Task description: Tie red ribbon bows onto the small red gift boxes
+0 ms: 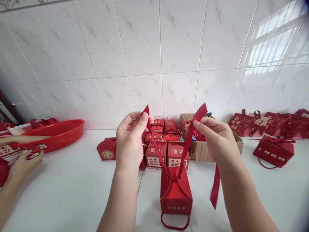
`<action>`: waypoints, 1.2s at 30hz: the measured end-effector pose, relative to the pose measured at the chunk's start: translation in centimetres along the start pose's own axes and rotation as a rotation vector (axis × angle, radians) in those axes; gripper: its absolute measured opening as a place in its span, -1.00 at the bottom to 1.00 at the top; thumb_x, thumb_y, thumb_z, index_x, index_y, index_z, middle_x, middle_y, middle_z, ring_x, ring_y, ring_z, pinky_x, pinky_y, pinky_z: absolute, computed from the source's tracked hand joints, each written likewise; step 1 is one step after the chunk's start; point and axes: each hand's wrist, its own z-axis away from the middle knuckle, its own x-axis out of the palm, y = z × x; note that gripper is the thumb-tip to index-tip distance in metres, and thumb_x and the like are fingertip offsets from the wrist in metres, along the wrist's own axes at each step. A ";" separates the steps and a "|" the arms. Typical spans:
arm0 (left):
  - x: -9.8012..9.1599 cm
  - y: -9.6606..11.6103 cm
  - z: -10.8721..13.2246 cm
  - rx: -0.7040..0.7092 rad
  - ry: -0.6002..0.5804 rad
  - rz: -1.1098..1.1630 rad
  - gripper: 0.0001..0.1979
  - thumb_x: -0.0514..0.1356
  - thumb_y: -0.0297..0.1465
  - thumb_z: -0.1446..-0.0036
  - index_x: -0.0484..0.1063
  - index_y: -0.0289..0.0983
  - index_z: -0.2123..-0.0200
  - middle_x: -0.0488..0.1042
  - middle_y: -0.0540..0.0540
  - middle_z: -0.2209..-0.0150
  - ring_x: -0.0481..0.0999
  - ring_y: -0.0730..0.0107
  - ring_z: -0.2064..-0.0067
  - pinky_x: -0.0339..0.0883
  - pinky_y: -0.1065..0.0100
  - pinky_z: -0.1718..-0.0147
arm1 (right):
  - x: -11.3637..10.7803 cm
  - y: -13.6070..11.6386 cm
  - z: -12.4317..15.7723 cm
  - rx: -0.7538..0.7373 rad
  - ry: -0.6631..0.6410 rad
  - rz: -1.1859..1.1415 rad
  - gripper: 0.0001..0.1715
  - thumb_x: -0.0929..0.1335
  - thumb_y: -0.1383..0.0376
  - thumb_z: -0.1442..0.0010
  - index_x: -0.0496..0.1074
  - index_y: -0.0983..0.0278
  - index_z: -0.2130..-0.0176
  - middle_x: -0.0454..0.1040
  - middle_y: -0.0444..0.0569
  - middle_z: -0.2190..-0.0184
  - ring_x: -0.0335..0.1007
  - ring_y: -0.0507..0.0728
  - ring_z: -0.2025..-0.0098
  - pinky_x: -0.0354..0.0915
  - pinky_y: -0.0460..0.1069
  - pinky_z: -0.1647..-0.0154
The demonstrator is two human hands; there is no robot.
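A red gift box point(176, 193) with gold lettering and a cord handle stands on the white surface between my forearms. Through the holes in its top flaps runs a dark red ribbon point(187, 145), both lengths pulled upward. My left hand point(133, 135) pinches one end of it between thumb and fingers. The other length is pinched in my right hand point(213, 133), and its loose tail hangs below that hand. No knot shows in the ribbon. Right behind this box sit several red boxes point(154, 145) with white and gold characters.
An open cardboard box point(204, 152) holds red items behind my right hand. Far right are a tied red box point(274, 150) and several red bags point(265, 124) by the tiled wall. On the left, another person's hands point(23, 166) work beside a red plastic basin point(65, 135).
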 end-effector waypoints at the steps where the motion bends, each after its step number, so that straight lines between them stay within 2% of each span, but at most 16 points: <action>1: 0.0 0.1 0.1 0.017 0.014 -0.019 -0.86 0.34 -0.33 0.01 0.47 -0.26 0.41 0.49 0.01 0.48 0.43 0.55 0.43 0.30 0.49 0.43 | 0.1 -0.1 0.1 0.003 0.004 -0.006 -0.85 0.43 0.21 -0.11 0.51 0.21 0.45 0.52 -0.12 0.47 0.46 0.06 0.37 0.38 -0.04 0.32; 6: 0.3 0.5 0.6 0.185 0.162 -0.124 -0.81 0.38 -0.32 0.08 0.43 -0.24 0.48 0.42 0.06 0.50 0.40 0.57 0.46 0.32 0.49 0.44 | 0.8 -0.2 0.4 -0.010 0.048 0.001 -0.84 0.45 0.19 -0.08 0.52 0.21 0.46 0.48 -0.13 0.53 0.43 0.06 0.42 0.35 -0.05 0.38; 9: 0.7 0.5 1.1 0.221 0.212 -0.168 -0.79 0.37 -0.29 0.07 0.41 -0.23 0.48 0.40 0.07 0.51 0.41 0.56 0.46 0.33 0.47 0.45 | 1.2 -0.3 0.6 -0.038 0.073 -0.010 -0.82 0.44 0.19 -0.09 0.51 0.21 0.49 0.46 -0.15 0.55 0.40 0.04 0.46 0.34 -0.04 0.39; 18: 1.1 0.6 1.2 0.324 0.255 -0.075 -0.82 0.39 -0.33 0.09 0.44 -0.22 0.49 0.40 0.09 0.52 0.39 0.56 0.47 0.33 0.41 0.43 | 1.4 -1.0 0.9 -0.139 0.172 0.020 -0.82 0.43 0.23 -0.11 0.50 0.21 0.50 0.47 -0.16 0.54 0.40 0.01 0.46 0.33 -0.07 0.43; 23: 0.8 0.8 0.8 0.350 0.275 -0.047 -0.87 0.39 -0.38 0.08 0.48 -0.18 0.52 0.42 0.06 0.51 0.40 0.52 0.42 0.37 0.36 0.37 | 1.1 -1.5 1.1 -0.208 0.179 0.056 -0.81 0.43 0.20 -0.11 0.48 0.21 0.49 0.48 -0.15 0.54 0.46 0.06 0.41 0.39 -0.03 0.33; 28: 0.2 1.0 0.4 0.418 0.317 -0.095 -0.80 0.41 -0.34 0.12 0.44 -0.21 0.54 0.34 0.09 0.58 0.32 0.56 0.52 0.26 0.39 0.55 | 0.9 -2.5 1.6 -0.240 0.208 0.042 -0.80 0.42 0.22 -0.11 0.45 0.20 0.51 0.47 -0.17 0.53 0.46 0.07 0.41 0.40 0.00 0.31; 32: -0.1 1.4 0.6 0.375 0.333 -0.187 -0.85 0.33 -0.33 -0.03 0.44 -0.18 0.51 0.30 0.09 0.56 0.31 0.56 0.52 0.16 0.35 0.57 | 0.7 -3.9 2.3 -0.188 0.225 0.041 -0.73 0.40 0.29 -0.14 0.41 0.19 0.58 0.38 -0.19 0.61 0.43 0.05 0.43 0.39 0.01 0.31; 36: -0.1 1.2 0.5 0.391 0.296 -0.141 -0.83 0.36 -0.31 0.01 0.44 -0.22 0.51 0.30 0.09 0.58 0.28 0.58 0.55 0.15 0.36 0.59 | 0.0 -3.7 2.0 -0.223 0.263 0.181 -0.70 0.41 0.16 -0.13 0.38 0.18 0.58 0.36 -0.16 0.62 0.44 0.10 0.42 0.38 0.03 0.38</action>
